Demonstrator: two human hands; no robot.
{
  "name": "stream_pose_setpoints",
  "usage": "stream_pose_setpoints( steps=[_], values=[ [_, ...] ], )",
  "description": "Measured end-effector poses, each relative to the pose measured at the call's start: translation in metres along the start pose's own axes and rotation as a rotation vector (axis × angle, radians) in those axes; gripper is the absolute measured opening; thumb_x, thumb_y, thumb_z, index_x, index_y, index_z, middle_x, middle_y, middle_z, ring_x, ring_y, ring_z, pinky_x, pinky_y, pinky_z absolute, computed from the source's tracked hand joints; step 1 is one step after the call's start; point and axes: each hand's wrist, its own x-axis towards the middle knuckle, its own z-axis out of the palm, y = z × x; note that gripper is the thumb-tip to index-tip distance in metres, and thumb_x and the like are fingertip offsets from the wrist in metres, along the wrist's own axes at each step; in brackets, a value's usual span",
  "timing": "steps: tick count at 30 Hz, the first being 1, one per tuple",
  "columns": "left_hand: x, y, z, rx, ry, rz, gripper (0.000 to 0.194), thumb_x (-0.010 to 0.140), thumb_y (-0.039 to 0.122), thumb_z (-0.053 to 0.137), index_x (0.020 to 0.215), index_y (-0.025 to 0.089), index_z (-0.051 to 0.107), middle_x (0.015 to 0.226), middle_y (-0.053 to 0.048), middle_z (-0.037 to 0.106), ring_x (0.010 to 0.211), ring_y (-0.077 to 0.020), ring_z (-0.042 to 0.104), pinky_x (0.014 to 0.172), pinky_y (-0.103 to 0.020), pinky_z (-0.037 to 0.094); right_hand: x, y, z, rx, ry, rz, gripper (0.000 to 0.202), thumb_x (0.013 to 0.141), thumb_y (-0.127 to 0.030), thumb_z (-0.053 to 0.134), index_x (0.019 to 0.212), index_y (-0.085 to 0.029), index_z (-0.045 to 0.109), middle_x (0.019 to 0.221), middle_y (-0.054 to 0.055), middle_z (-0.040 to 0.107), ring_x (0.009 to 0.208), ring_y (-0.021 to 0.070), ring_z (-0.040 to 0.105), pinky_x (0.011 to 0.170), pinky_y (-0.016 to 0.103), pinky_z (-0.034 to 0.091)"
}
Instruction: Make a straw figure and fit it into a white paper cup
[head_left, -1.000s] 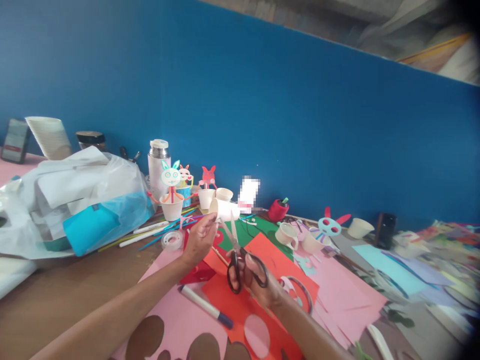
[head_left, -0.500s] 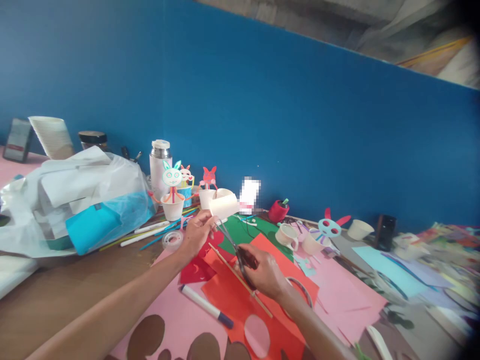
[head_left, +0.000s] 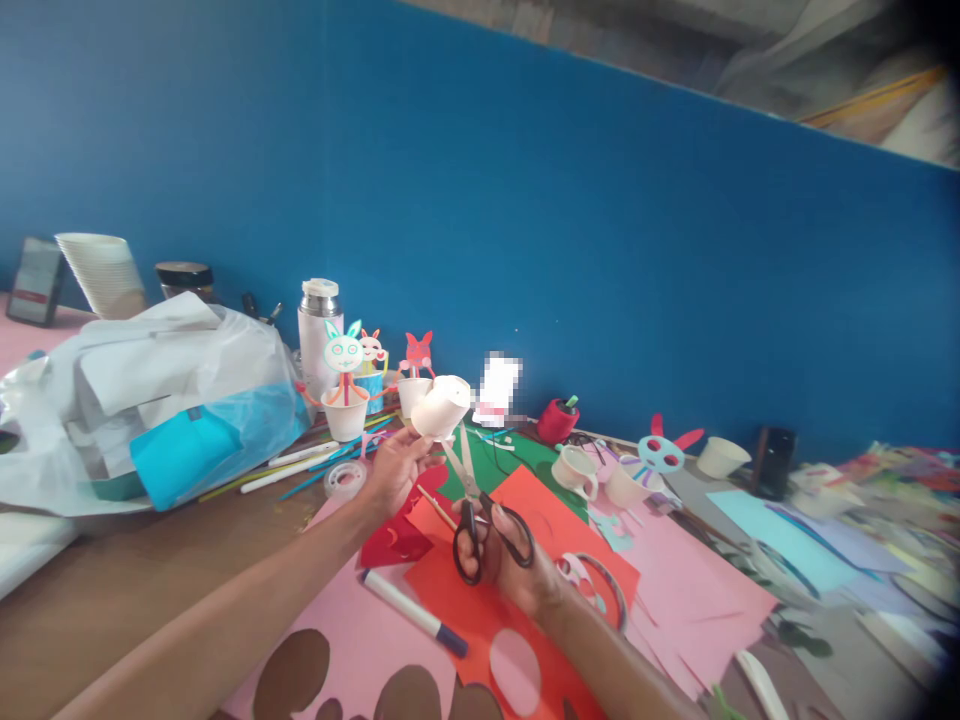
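My left hand (head_left: 401, 468) pinches a white paper cup (head_left: 441, 408) by its rim. The cup is tilted, its base turned up and to the right, with a small dark spot on the base. In my right hand (head_left: 506, 555) is a pair of scissors (head_left: 469, 482) with black handles, my thumb and fingers in the loops. Its blades are parted and point up, just below and right of the cup; whether they touch it I cannot tell. A wooden stick (head_left: 435, 505), partly hidden by the right hand, lies on the orange paper (head_left: 555, 510).
Pink paper (head_left: 337, 610) with cut-out holes and a marker (head_left: 414, 612) lie in front. Rabbit-faced paper figures in cups (head_left: 345, 412) stand behind, near a flask (head_left: 320, 335). A plastic bag (head_left: 247, 370) is at left, a mug (head_left: 574, 470) at right, tape (head_left: 346, 480) beside my left wrist.
My right hand has rolled over, and the scissors have turned from edge-on to face-on with their blades spread. The cup has tipped so that its base now shows.
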Motion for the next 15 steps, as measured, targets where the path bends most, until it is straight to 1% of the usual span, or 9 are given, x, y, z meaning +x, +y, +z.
stream_pose_setpoints(
  steps=[4,8,11,13,15],
  values=[
    [0.000,-0.001,-0.001,-0.074,-0.026,-0.077,0.019,0.067,0.010,0.063,0.085,0.015,0.060,0.088,-0.005,0.069,0.084,-0.0171,0.065,0.070,-0.026,0.051,0.001,0.008,0.003,0.009,0.005,-0.013,0.050,0.073,-0.059,0.052,0.102,-0.018,0.054,0.070,0.002,0.055,0.057,0.0116,0.048,0.054,0.023,0.037],
    [0.001,0.000,-0.003,-0.116,-0.076,-0.139,0.029,0.070,0.007,0.056,0.097,0.017,0.059,0.094,-0.004,0.069,0.086,-0.0153,0.065,0.075,-0.025,0.050,0.001,0.011,0.004,-0.039,0.002,-0.067,0.048,0.075,-0.055,0.053,0.104,-0.017,0.053,0.072,0.003,0.055,0.059,0.0119,0.049,0.055,0.024,0.037],
    [0.000,0.003,-0.002,-0.135,-0.095,-0.164,0.030,0.071,0.007,0.053,0.099,0.016,0.059,0.093,-0.005,0.069,0.088,-0.0161,0.064,0.077,-0.027,0.050,0.001,0.007,0.004,-0.180,0.015,-0.123,0.044,0.076,-0.051,0.057,0.103,-0.016,0.053,0.072,0.003,0.054,0.059,0.0114,0.050,0.055,0.023,0.036],
    [-0.002,0.005,-0.001,-0.131,-0.108,-0.174,0.026,0.071,0.009,0.054,0.096,0.016,0.060,0.094,-0.005,0.068,0.090,-0.0171,0.063,0.078,-0.029,0.050,0.001,0.003,0.004,-0.297,0.030,-0.136,0.042,0.074,-0.049,0.059,0.100,-0.017,0.054,0.072,0.002,0.054,0.058,0.0108,0.049,0.054,0.023,0.036],
    [-0.004,0.008,-0.001,-0.124,-0.115,-0.202,0.021,0.071,0.010,0.056,0.090,0.018,0.061,0.096,-0.004,0.067,0.089,-0.0167,0.063,0.076,-0.029,0.051,0.002,0.000,0.004,-0.407,0.061,-0.151,0.040,0.073,-0.048,0.061,0.098,-0.018,0.055,0.073,0.002,0.054,0.059,0.0106,0.049,0.056,0.023,0.037]
  ],
)
